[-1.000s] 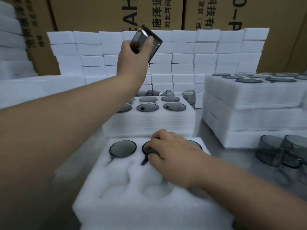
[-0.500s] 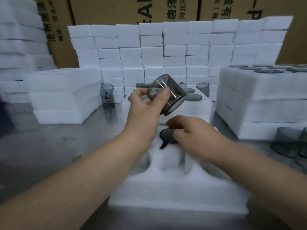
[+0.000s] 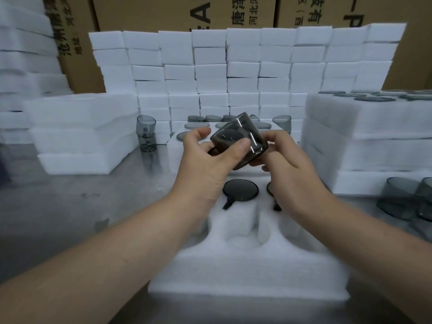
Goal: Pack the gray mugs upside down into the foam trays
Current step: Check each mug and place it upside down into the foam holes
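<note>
— What is the biggest thing here?
— The grey metal bench. On its right side stands a stack of white foam trays, and the top one is filled with dark upturned mug bases.
— And in front?
— A white foam tray with round pockets. Its far row holds two translucent grey mugs upside down, the right one partly hidden. The near row shows bare hollows.
— Where is the mug in play?
— A tilted translucent grey mug is in the air above that far row. The left hand grips it, thumb across its side. The right hand curls its fingers round the other side.
</note>
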The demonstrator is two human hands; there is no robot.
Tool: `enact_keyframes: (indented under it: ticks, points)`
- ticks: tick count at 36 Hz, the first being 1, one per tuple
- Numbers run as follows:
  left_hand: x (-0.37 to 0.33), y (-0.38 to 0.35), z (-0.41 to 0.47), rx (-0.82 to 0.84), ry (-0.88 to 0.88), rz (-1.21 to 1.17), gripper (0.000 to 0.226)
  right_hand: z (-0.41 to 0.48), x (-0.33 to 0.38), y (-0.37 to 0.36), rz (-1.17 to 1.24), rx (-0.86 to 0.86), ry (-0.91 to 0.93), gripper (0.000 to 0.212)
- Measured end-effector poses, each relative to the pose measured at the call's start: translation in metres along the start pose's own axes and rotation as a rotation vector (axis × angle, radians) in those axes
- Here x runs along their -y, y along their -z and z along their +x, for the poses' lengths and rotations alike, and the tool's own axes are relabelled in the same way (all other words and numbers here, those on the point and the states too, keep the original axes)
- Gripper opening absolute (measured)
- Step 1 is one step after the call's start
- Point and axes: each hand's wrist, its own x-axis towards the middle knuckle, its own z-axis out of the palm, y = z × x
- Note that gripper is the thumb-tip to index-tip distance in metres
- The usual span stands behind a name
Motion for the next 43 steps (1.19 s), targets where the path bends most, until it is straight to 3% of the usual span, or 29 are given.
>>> enact_keyframes:
  ticks: [9, 14, 27, 43]
  points:
    - [-0.0009, 0.0003, -0.0034, 0.017, -0.047, -0.005, 0.078, 0.0027, -0.0062, -0.002, 0.145, -0.053, -0.002, 0.037]
    - [0.0009, 0.001, -0.0058, 0.061, -0.06, 0.018, 0.057, 0.0047, -0.0072, -0.0025, 0.167, -0.046, -0.05, 0.051]
    - [-0.0013, 0.0007, -0.009, 0.123, -0.091, 0.03, 0.061, 0.0024, -0.0015, -0.0032, 0.221, 0.052, -0.006, 0.048]
    - [0.0008, 0.0002, -0.0078, 0.094, -0.131, 0.033, 0.048, 0.0045, -0.0046, -0.0018, 0.226, -0.014, -0.053, 0.054]
